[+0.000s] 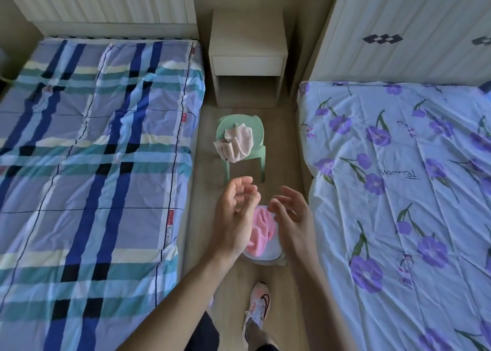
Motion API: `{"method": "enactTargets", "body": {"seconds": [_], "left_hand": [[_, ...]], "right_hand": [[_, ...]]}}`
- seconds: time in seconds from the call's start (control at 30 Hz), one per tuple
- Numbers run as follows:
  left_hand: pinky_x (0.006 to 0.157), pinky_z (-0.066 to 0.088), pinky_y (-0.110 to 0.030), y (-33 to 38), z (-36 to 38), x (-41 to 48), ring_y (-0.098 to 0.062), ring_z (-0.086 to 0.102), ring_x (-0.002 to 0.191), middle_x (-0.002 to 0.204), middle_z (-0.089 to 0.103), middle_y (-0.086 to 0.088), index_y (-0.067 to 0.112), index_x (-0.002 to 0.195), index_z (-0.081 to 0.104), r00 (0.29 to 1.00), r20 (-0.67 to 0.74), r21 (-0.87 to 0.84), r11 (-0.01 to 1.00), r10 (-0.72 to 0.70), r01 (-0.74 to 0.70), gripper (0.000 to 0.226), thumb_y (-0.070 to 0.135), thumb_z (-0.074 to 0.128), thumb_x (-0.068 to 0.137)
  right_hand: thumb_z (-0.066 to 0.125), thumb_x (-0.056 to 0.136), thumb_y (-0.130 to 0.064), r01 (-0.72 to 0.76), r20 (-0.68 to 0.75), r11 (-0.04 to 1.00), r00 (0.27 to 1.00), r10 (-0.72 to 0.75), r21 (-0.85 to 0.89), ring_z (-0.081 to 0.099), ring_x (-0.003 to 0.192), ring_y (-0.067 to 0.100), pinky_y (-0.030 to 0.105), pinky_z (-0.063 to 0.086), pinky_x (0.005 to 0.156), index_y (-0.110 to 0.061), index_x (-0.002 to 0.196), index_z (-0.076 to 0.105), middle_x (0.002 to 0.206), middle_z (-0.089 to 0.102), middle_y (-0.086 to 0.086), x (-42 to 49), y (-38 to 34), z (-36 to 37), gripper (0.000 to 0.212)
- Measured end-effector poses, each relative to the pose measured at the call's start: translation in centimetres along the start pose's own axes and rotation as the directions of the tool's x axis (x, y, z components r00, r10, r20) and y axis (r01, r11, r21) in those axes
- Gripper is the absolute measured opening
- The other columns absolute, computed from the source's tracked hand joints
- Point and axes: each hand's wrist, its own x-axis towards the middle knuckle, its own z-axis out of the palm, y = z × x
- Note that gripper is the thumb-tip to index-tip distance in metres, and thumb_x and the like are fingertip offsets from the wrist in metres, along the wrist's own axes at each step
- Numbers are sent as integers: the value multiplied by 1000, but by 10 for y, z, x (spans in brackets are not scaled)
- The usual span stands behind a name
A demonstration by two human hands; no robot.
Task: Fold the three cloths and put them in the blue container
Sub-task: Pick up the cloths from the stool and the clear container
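Note:
A pale pink cloth (236, 143) lies crumpled on the seat of a small green chair (257, 127) in the aisle between two beds. Nearer to me, a bright pink cloth (261, 231) sits bunched in a light, whitish-blue container (268, 253) on the floor. My left hand (235, 218) hovers over the container's left side, fingers spread, holding nothing. My right hand (292, 218) hovers over its right side, also open and empty. The hands hide much of the container. A third cloth is not visible.
A bed with a blue plaid sheet (87, 164) is on the left and a bed with a purple flower sheet (398, 204) on the right. A beige nightstand (248, 58) stands at the aisle's far end. My shoe (259, 308) is on the wood floor.

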Motion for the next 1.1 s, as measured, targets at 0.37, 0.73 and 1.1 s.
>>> {"method": "enactTargets", "body": {"seconds": [0.37, 0.73, 1.1], "left_hand": [[75, 45, -23, -141, -8, 233, -13, 62, 91, 108, 63, -2, 14, 114, 63, 982, 7, 354, 919, -189, 175, 21, 18, 62, 93], [107, 43, -38, -295, -3, 459, -35, 49, 132, 142, 56, -16, 21, 132, 63, 964, 106, 803, 593, -244, 62, 40, 33, 55, 95], [98, 42, -33, -325, -14, 489, -34, 52, 120, 132, 55, -18, -4, 128, 58, 976, 193, 815, 571, -103, -101, 53, 33, 53, 89]], "right_hand": [[65, 89, -32, -150, -26, 989, 988, 150, 7, 70, 103, 19, 24, 56, 79, -22, 126, 59, 107, 70, -4, 126, 72, 65, 39], [65, 95, -23, -279, 2, 959, 960, 279, -57, 66, 96, -7, 19, 51, 78, -29, 129, 59, 108, 69, -11, 179, 189, 132, 36], [59, 81, -43, -365, 56, 929, 928, 368, -53, 68, 98, 7, 24, 57, 76, -42, 116, 57, 110, 66, -8, 194, 224, 181, 35]]}}
